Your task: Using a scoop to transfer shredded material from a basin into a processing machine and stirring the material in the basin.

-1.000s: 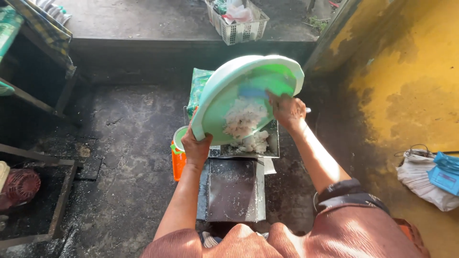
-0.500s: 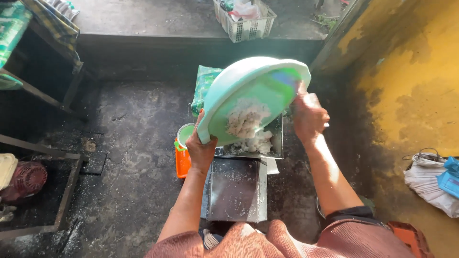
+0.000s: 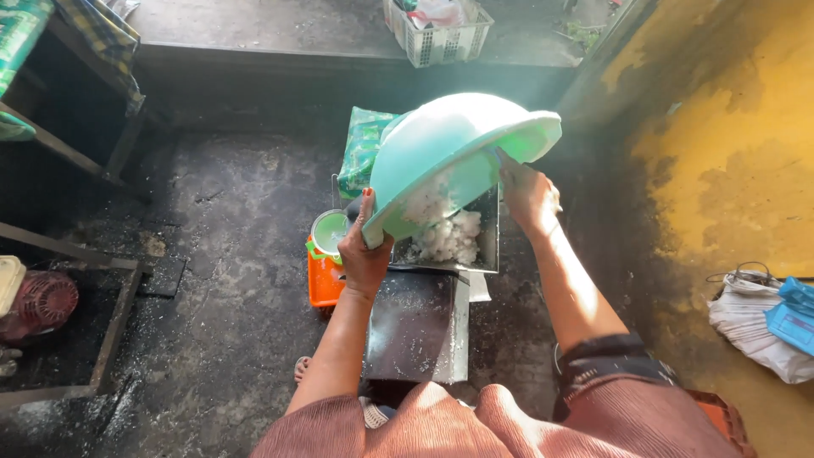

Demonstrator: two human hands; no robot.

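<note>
Two hands tip a pale green plastic basin (image 3: 449, 157) nearly upside down over the metal hopper (image 3: 486, 242) of a dark machine (image 3: 415, 326), spilling white shredded pulp (image 3: 445, 233) into it. The left hand (image 3: 365, 254) clamps the lower rim; the right hand (image 3: 527, 197) curls its fingers on the far rim. Keeping the rim low over the hopper would limit scatter. Compared with a second ago, the basin is tilted much steeper.

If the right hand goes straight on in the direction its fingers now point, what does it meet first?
The right hand points up and left, into the tipped green basin it is already touching at the rim. So most likely the basin's wall comes first, though depth is hard to judge.
</note>
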